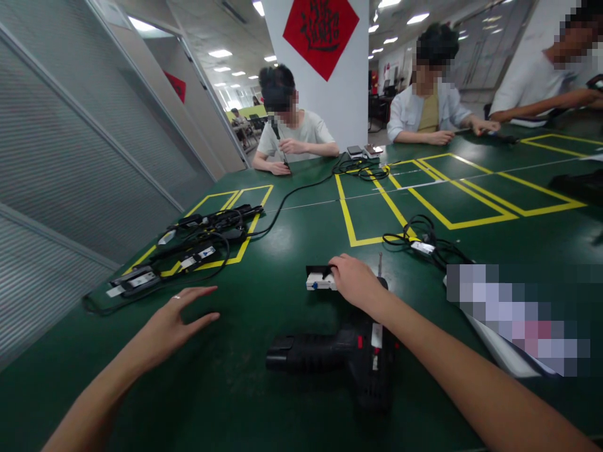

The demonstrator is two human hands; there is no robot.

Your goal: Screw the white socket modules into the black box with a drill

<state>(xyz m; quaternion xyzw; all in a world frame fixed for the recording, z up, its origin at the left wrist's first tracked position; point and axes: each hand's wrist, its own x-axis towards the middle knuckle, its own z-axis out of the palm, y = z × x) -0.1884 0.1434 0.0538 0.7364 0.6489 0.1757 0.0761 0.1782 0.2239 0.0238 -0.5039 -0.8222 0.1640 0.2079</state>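
A black cordless drill point(311, 353) lies on its side on the green table, its handle toward the left and its thin bit point(380, 265) pointing away from me. Just beyond its handle sits a small black-and-white block point(321, 280) with a blue spot on its near side. My right hand point(355, 282) is closed over the right end of this block, fingers curled on its top; the covered part is hidden. My right forearm passes over the drill's right side. To the left, my left hand point(181, 320) is held above the table, thumb and fingers apart, holding nothing.
Several black cabled devices point(202, 242) lie at the left within yellow tape lines. A cable coil point(421, 235) and a blurred-out sheet or packet point(499, 333) are at the right. Across the table, one person point(296, 135) holds a screwdriver-like tool; other people sit farther right.
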